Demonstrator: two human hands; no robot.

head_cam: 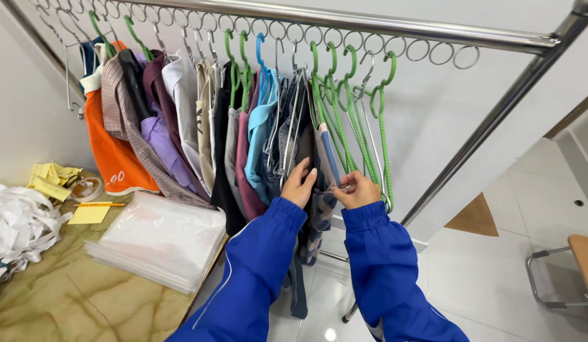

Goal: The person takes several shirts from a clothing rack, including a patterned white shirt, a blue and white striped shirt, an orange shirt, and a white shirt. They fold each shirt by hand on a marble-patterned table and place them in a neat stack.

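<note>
Steel rail (370, 22), frame centre: left hand (300, 183) flat, fingers loose against the dark garment (310, 158); right hand (358, 189) pinched on something at its edge, possibly a clip. Left of frame, shirts (154, 120) already hang; right, green hangers (364, 120) remain bare.
</note>
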